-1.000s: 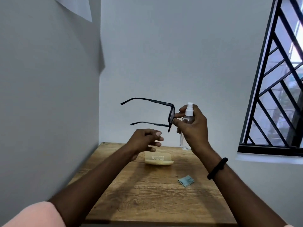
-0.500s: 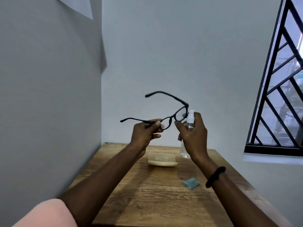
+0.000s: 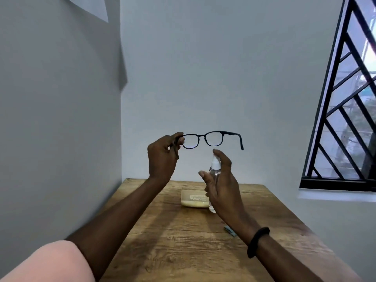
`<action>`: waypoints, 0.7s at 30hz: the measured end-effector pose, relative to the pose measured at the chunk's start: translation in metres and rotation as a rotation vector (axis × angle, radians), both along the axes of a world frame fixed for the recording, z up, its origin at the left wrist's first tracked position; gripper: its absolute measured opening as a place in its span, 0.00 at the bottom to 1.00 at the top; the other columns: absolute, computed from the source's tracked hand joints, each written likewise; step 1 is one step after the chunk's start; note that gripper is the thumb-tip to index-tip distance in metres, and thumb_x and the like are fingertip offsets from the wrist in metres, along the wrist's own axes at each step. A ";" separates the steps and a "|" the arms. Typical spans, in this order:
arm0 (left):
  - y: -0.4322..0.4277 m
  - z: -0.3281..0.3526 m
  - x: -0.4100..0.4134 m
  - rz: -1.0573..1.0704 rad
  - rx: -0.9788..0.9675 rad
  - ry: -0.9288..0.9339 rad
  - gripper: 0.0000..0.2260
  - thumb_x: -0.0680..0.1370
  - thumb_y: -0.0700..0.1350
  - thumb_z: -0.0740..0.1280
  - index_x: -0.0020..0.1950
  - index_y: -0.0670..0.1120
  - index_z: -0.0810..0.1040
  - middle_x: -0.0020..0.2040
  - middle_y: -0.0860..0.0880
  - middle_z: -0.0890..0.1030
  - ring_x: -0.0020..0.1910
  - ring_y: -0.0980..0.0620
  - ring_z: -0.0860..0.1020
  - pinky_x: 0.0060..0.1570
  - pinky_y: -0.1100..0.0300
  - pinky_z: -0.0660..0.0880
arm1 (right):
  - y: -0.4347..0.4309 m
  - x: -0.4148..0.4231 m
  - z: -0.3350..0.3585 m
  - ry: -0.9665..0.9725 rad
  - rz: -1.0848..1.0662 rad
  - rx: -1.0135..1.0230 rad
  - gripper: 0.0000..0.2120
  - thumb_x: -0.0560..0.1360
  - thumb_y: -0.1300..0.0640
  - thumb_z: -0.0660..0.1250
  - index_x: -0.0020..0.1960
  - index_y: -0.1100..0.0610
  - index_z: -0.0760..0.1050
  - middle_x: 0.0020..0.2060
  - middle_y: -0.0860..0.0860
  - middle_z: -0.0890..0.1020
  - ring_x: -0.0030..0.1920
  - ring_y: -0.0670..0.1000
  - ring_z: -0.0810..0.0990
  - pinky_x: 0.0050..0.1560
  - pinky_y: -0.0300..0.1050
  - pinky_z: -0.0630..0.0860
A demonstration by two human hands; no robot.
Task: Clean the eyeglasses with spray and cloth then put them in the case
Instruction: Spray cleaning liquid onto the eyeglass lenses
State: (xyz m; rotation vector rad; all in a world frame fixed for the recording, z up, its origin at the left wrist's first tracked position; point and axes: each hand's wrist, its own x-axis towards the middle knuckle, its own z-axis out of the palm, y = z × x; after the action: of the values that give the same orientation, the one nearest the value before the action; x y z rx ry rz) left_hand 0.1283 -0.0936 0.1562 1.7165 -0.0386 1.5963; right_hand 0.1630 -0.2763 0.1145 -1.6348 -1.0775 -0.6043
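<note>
Head view: the glasses (image 3: pixel 213 138) are held in the air above the far end of the table (image 3: pixel 183 251), well clear of it. Their long axis runs level from left to right, with both lenses broadside to the camera. The free arm at the right end angles downward. I cannot tell whether the lens fronts or backs face the camera.

They look light and stiff, but thin at the hinges and arms. The lenses would smear or scratch easily, so the frame edge or the hinge corner seems the place to take hold, never the glass.

The left hand (image 3: pixel 162 157) does that, pinching the frame's left corner between thumb and fingertips, the near arm showing dark against the palm. The right hand (image 3: pixel 221 184) is wrapped round the bottle (image 3: pixel 215 164), with its forefinger on top of the white nozzle, which sits just below the right lens and apart from it.

The cream case (image 3: pixel 193 198) lies on the table behind the bottle. The cloth (image 3: pixel 230 231) peeks out beside the right wrist, mostly hidden
</note>
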 end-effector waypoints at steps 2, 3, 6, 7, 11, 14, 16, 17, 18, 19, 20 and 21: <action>-0.001 -0.001 -0.001 0.010 0.044 -0.004 0.10 0.80 0.40 0.68 0.57 0.43 0.86 0.44 0.52 0.87 0.42 0.53 0.85 0.41 0.50 0.82 | 0.003 -0.006 0.000 -0.111 -0.063 -0.025 0.28 0.77 0.38 0.60 0.74 0.40 0.54 0.47 0.53 0.80 0.36 0.37 0.75 0.38 0.43 0.77; -0.001 -0.001 -0.002 0.019 0.067 -0.004 0.11 0.79 0.44 0.66 0.57 0.44 0.86 0.44 0.52 0.87 0.43 0.53 0.85 0.42 0.48 0.82 | 0.004 -0.008 0.001 -0.171 -0.090 -0.032 0.28 0.78 0.40 0.61 0.74 0.43 0.56 0.49 0.53 0.79 0.36 0.36 0.73 0.38 0.40 0.76; -0.001 -0.003 -0.003 0.021 0.117 0.009 0.16 0.78 0.48 0.63 0.57 0.44 0.86 0.45 0.50 0.88 0.44 0.51 0.85 0.44 0.44 0.82 | 0.008 -0.013 0.004 -0.268 -0.134 -0.070 0.31 0.78 0.50 0.70 0.74 0.46 0.58 0.59 0.50 0.76 0.41 0.44 0.80 0.37 0.40 0.78; -0.001 -0.003 -0.003 0.022 0.134 0.014 0.16 0.78 0.49 0.63 0.57 0.44 0.86 0.45 0.49 0.88 0.44 0.49 0.85 0.44 0.44 0.82 | 0.009 -0.014 0.005 -0.274 -0.130 -0.081 0.32 0.77 0.53 0.71 0.74 0.46 0.57 0.60 0.49 0.76 0.42 0.46 0.81 0.37 0.41 0.78; -0.004 -0.001 -0.008 0.048 0.198 0.013 0.16 0.78 0.48 0.63 0.58 0.44 0.86 0.45 0.49 0.87 0.43 0.50 0.85 0.44 0.44 0.82 | 0.012 -0.018 0.012 -0.284 -0.130 -0.082 0.31 0.79 0.58 0.68 0.73 0.43 0.56 0.60 0.50 0.78 0.43 0.48 0.83 0.38 0.41 0.78; -0.006 0.000 -0.012 0.057 0.229 0.021 0.15 0.78 0.47 0.64 0.58 0.43 0.86 0.45 0.49 0.87 0.42 0.51 0.85 0.44 0.45 0.82 | 0.014 -0.018 0.016 -0.267 -0.154 -0.101 0.28 0.79 0.59 0.66 0.72 0.44 0.56 0.61 0.51 0.79 0.45 0.51 0.84 0.39 0.46 0.80; -0.006 0.000 -0.012 0.061 0.242 0.023 0.15 0.78 0.45 0.64 0.59 0.43 0.86 0.45 0.49 0.88 0.42 0.52 0.85 0.44 0.46 0.82 | 0.014 -0.019 0.017 -0.263 -0.170 -0.113 0.26 0.79 0.59 0.66 0.71 0.45 0.57 0.60 0.52 0.80 0.44 0.53 0.84 0.39 0.51 0.81; -0.006 0.000 -0.013 0.060 0.240 0.020 0.15 0.78 0.45 0.64 0.59 0.43 0.86 0.45 0.49 0.88 0.42 0.52 0.85 0.43 0.46 0.82 | 0.014 -0.020 0.018 -0.264 -0.176 -0.114 0.26 0.79 0.59 0.66 0.70 0.45 0.57 0.59 0.52 0.80 0.44 0.53 0.84 0.40 0.52 0.81; -0.006 0.000 -0.013 0.058 0.235 0.017 0.14 0.78 0.44 0.64 0.59 0.43 0.86 0.45 0.49 0.87 0.41 0.51 0.85 0.42 0.46 0.82 | 0.014 -0.021 0.018 -0.265 -0.179 -0.109 0.26 0.79 0.59 0.66 0.70 0.45 0.57 0.59 0.52 0.80 0.44 0.53 0.84 0.40 0.52 0.82; -0.006 0.001 -0.013 0.059 0.231 0.014 0.14 0.78 0.44 0.65 0.59 0.43 0.86 0.45 0.49 0.87 0.41 0.50 0.85 0.42 0.45 0.82 | 0.014 -0.023 0.019 -0.264 -0.178 -0.098 0.27 0.79 0.60 0.66 0.70 0.45 0.56 0.59 0.52 0.80 0.43 0.53 0.84 0.39 0.52 0.82; -0.005 0.001 -0.013 0.064 0.229 0.012 0.12 0.79 0.44 0.66 0.58 0.43 0.86 0.44 0.48 0.87 0.40 0.49 0.84 0.41 0.45 0.81 | 0.014 -0.024 0.019 -0.264 -0.176 -0.085 0.28 0.79 0.60 0.66 0.71 0.45 0.56 0.60 0.53 0.80 0.42 0.53 0.84 0.39 0.51 0.82; -0.005 0.001 -0.013 0.071 0.230 0.012 0.11 0.79 0.43 0.67 0.58 0.43 0.86 0.44 0.48 0.87 0.39 0.49 0.84 0.41 0.45 0.81 | 0.014 -0.024 0.020 -0.264 -0.176 -0.076 0.29 0.79 0.60 0.67 0.72 0.44 0.55 0.61 0.53 0.79 0.42 0.52 0.84 0.38 0.50 0.82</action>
State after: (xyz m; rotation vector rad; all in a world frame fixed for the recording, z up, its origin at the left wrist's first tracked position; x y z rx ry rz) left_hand 0.1153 -0.0984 0.1569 1.9210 -0.1624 1.6867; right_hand 0.1388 -0.2625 0.1342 -1.7626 -1.1646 -0.9249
